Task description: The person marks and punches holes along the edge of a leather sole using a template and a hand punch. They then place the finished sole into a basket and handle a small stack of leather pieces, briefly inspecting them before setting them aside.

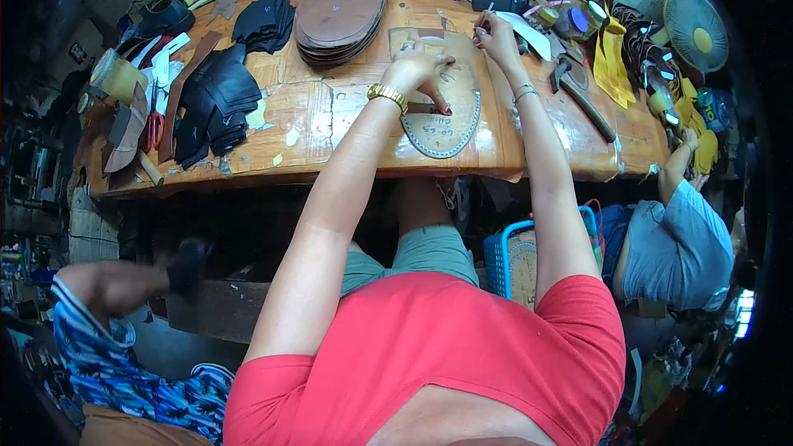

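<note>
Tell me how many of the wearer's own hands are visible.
2: the left hand rests spread on the tan template; the right hand is by its upper right edge, holding a thin, pen-like tool. Neither is hidden.

Left hand (pixel 420 73) partly hides tan panel (pixel 444 134); dark foot (pixel 190 268) blurred.

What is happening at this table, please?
A person in a red shirt has the left hand spread on a flat tan panel with a pale dotted border. The right hand, by the panel's right edge, pinches a thin, pen-like tool. A stack of brown pieces lies to the left, a hammer to the right.
</note>
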Available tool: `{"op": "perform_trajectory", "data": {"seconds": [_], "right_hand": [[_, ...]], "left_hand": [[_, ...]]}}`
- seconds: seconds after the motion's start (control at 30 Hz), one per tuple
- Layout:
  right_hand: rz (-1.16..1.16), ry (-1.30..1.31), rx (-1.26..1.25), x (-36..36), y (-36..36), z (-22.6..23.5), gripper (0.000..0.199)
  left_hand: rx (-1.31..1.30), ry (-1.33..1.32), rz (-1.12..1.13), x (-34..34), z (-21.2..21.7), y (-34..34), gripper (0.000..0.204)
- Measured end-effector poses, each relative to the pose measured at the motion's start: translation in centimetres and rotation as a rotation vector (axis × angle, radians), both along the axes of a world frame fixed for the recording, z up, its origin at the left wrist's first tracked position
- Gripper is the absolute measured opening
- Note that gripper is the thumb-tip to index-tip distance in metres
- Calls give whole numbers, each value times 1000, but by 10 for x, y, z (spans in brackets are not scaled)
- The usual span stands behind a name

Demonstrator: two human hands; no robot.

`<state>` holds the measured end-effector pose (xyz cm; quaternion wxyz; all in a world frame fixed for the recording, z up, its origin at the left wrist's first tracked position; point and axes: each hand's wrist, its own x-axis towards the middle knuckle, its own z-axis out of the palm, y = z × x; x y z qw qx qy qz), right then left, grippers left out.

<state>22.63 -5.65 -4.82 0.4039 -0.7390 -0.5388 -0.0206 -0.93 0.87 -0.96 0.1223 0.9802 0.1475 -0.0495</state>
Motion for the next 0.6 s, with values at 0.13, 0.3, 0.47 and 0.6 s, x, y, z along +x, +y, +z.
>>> {"op": "perform_trajectory", "data": {"seconds": [0.13,0.3,0.47,0.6], "right_hand": [[-14,164,206,-23,-30,15,5],[161,391,361,-59,-70,6,15],[141,556,247,-87,-108,-24,15],[114,543,260,-93,-117,-28,15]], "left_hand": [[22,-8,32,0,-4,0,120],[17,17,13,4,-10,5,122],[52,54,-6,10,-13,6,123],[8,68,3,6,-4,2,123]]}}
